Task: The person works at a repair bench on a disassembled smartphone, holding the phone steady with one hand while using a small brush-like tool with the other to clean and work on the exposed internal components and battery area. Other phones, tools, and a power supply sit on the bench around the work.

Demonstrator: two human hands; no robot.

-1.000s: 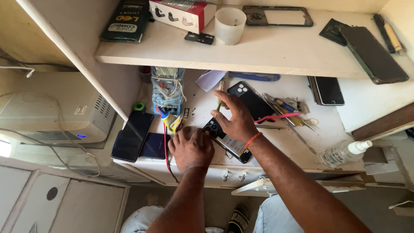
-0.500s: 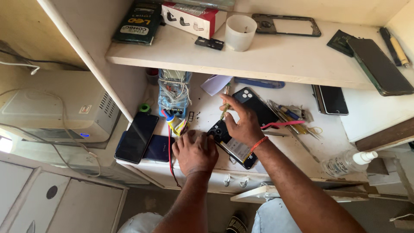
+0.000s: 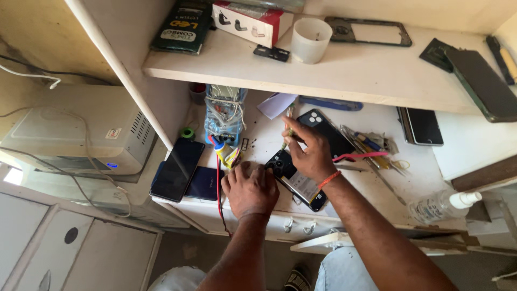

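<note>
Our left hand [image 3: 249, 188] rests knuckles up at the front edge of the bench [image 3: 377, 186], fingers curled together and pressed on the near end of the opened phone [image 3: 293, 180]; we cannot tell whether they pinch anything beneath. Our right hand [image 3: 309, 153] sits just past it, fingers closed on a thin tool [image 3: 288, 126] whose tip points down toward the phone's camera end.

The phone lies face down near the front edge, back cover off, its battery and dark board showing between our two hands. A second phone [image 3: 323, 129] with its back on lies just beyond, partly under our right hand. By our reading the opening is done and the inside work is under way; nothing looks lifted out yet, and closing up is all to come.

Toward the left edge lie a dark phone [image 3: 177, 168] and a blue case [image 3: 204, 183], side by side. A glue tube [image 3: 223, 151] and a red wire [image 3: 218, 188] lie just left of our left hand. Tweezers and pens [image 3: 371, 151] are heaped to the right, with a clear bottle [image 3: 439, 205] near the right front corner. On the shelf [image 3: 350, 73] above stand a white cup [image 3: 311, 40], a red box [image 3: 250, 21] and a phone frame [image 3: 369, 32].
</note>
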